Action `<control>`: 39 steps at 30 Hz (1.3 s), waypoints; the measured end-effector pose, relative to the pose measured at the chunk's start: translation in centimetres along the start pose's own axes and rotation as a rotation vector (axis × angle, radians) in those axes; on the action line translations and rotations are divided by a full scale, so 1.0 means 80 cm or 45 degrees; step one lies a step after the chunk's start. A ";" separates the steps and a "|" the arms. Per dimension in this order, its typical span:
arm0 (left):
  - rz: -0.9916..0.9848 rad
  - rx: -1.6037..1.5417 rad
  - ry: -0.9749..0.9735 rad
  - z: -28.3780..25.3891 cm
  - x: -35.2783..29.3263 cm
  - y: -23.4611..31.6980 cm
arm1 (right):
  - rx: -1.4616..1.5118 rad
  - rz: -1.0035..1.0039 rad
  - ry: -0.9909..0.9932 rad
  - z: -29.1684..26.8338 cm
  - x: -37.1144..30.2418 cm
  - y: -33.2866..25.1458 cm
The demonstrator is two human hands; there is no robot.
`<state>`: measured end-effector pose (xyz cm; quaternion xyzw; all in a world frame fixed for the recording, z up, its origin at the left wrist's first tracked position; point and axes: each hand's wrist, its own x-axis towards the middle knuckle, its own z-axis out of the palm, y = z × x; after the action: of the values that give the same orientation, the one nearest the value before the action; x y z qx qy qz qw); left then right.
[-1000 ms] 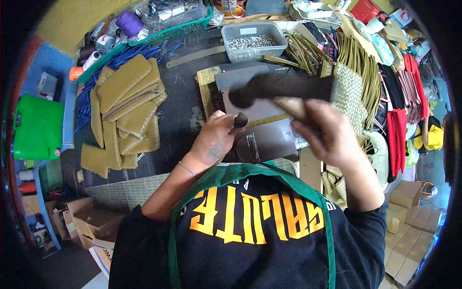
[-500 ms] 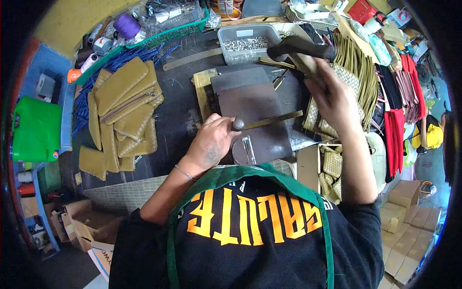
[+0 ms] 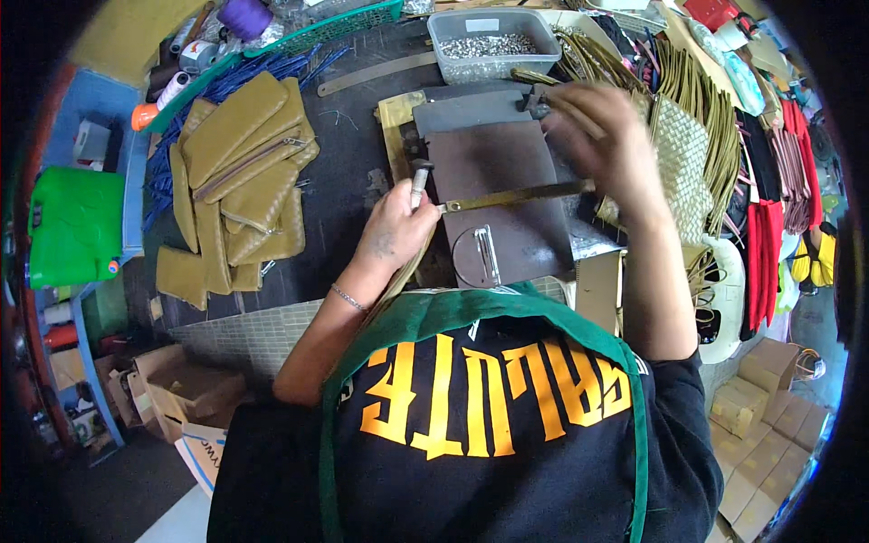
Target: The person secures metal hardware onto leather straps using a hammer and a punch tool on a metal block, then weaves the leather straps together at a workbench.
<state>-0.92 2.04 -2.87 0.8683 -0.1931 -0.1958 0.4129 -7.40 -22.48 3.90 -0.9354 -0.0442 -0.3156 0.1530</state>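
My left hand [image 3: 396, 226] is closed round a short metal rod tool [image 3: 421, 184] with a dark, domed top, tilted upward. An olive strap [image 3: 516, 197] lies across the brown pad [image 3: 493, 163], its near end at my left fingertips. A small round metal fitting [image 3: 454, 207] sits on that end. More strap trails below the hand toward my apron. At the pad's upper right, my right hand [image 3: 606, 140] is smeared by motion beside a hammer, whose dark head [image 3: 536, 102] shows low over the grey sheet. Whether the fingers still grip its handle is unclear.
Olive woven pouches [image 3: 244, 181] are piled at left. A clear tub of small metal parts [image 3: 493, 47] stands behind the pad. Bundled olive strips [image 3: 697, 136] and a woven panel lie at right. A round, clear disc with metal pins [image 3: 484, 256] rests on the pad's near edge.
My right hand and the hammer have come down from their raised position toward the pad. The rod tool has tipped away from the strap end, uncovering the round fitting.
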 end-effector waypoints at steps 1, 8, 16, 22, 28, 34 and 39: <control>0.041 -0.020 -0.043 -0.003 -0.002 0.002 | 0.147 -0.037 -0.274 -0.001 0.000 -0.033; 0.153 -0.397 -0.182 0.003 0.001 -0.009 | 0.121 0.017 -0.382 0.041 -0.066 -0.068; -0.217 -1.424 -0.198 -0.014 -0.001 -0.003 | 0.204 -0.047 -0.398 0.051 -0.045 -0.073; -0.241 -1.437 -0.124 -0.021 -0.011 0.003 | 0.337 0.013 -0.431 0.047 -0.035 -0.080; -0.131 -1.377 -0.083 -0.023 -0.012 0.004 | 0.367 0.059 -0.428 0.043 -0.033 -0.087; 0.033 -1.355 -0.086 -0.019 -0.019 0.021 | 0.398 -0.129 -0.318 0.050 -0.034 -0.095; 0.202 -1.099 -0.071 -0.018 -0.028 0.039 | 0.396 -0.171 -0.122 0.055 -0.044 -0.098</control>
<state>-2.68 2.22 0.85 0.5932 -0.1705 -0.2495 0.7462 -9.09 -13.64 0.47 -0.9094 -0.1621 -0.2694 0.2721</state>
